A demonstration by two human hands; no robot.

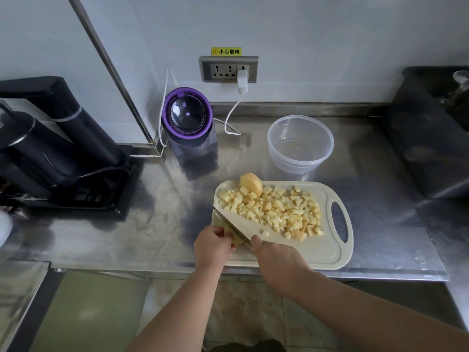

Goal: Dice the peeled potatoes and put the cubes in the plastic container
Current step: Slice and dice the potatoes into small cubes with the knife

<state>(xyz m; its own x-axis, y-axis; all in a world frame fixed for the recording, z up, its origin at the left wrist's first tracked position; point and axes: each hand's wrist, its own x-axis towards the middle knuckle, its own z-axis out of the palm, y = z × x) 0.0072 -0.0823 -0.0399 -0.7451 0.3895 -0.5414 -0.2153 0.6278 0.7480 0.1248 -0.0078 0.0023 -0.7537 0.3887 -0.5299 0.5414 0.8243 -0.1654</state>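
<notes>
What our left hand does: our left hand (214, 243) curls its fingers on a potato piece (235, 240) at the near left corner of the cutting board (326, 250).
Right hand: our right hand (274, 255) grips the knife (229, 226), with the blade right beside our left fingers.
Cubes: potato cubes (279, 212) lie piled on the board, touching a potato half (251, 184).
Container: the plastic container (300, 143) stands on the surface (152, 224) behind the board, apart from the cubes.

Pale yellow potato cubes (274, 212) on cream board (304, 252); clear container (289, 166); purple-ringed appliance (187, 118); yellow label (225, 51) w/ blk text; grey counter (152, 224).
</notes>
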